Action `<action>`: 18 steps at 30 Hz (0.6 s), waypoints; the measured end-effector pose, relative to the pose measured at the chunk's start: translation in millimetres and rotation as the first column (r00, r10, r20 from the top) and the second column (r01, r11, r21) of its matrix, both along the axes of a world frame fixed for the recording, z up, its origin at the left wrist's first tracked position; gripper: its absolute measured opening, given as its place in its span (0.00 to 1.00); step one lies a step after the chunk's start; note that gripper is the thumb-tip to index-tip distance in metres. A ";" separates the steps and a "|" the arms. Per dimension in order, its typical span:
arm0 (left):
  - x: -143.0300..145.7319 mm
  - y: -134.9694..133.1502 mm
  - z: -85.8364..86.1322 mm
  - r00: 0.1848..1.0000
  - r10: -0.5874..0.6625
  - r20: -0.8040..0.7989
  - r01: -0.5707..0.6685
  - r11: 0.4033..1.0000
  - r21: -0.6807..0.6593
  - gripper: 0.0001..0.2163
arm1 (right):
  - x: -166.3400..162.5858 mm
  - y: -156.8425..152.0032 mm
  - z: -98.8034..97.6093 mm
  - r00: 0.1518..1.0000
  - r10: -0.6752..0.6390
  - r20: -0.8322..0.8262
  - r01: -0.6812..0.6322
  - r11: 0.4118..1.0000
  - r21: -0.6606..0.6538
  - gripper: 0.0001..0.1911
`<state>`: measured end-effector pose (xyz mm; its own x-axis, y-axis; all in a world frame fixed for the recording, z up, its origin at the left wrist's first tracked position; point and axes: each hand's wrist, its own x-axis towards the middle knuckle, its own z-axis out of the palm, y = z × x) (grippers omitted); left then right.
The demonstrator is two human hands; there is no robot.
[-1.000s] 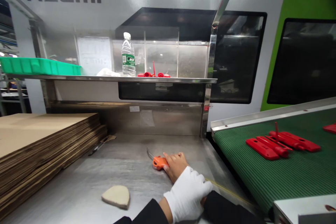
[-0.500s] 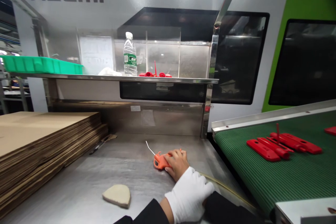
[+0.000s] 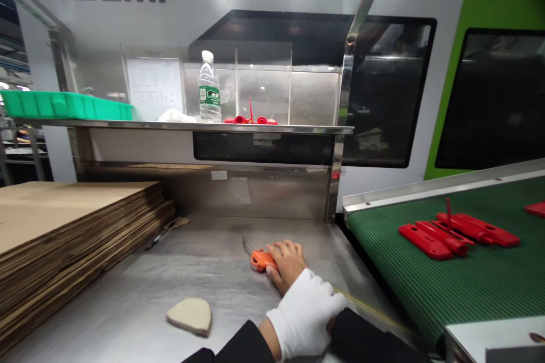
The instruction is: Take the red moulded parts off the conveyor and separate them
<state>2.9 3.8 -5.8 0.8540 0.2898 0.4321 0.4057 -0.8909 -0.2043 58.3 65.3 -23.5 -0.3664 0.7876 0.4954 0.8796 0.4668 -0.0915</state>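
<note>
- Orange-handled cutter [image 3: 260, 260] lying on the counter [image 3: 204, 278], lower centre of frame, metal hook pointing up-left.
- Right hand [image 3: 286, 261] bare, fingers curled over its handle; nearer.
- Left hand [image 3: 304, 317] white-gloved, resting below; grip unclear.

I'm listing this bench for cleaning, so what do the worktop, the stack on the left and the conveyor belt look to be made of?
The worktop looks like brushed stainless steel: grey, dully reflective, with swirl marks. The stack appears to be flat corrugated cardboard sheets: matte brown with layered edges. The conveyor belt seems to be green ribbed rubber or PVC; which one cannot be told.
</note>
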 end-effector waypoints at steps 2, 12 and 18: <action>-0.1 0.3 0.2 1.000 0.003 0.002 -0.003 1.000 -0.001 0.11 | -1.6 1.3 -0.9 0.999 -0.035 0.000 0.035 0.999 -0.004 0.25; 0.9 -2.0 4.8 1.000 0.007 0.002 -0.007 1.000 0.006 0.11 | 1.2 0.1 2.5 0.998 0.031 0.047 -0.029 0.998 -0.050 0.17; -0.8 -3.9 5.9 1.000 -0.005 0.003 0.005 1.000 0.006 0.10 | 2.5 -3.8 4.4 0.998 0.047 0.040 -0.045 0.998 -0.045 0.20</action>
<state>2.0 -0.1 0.1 0.8539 0.2834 0.4365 0.4022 -0.8916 -0.2080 60.8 61.5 -19.1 -0.4221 0.7901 0.4445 0.8606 0.5034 -0.0774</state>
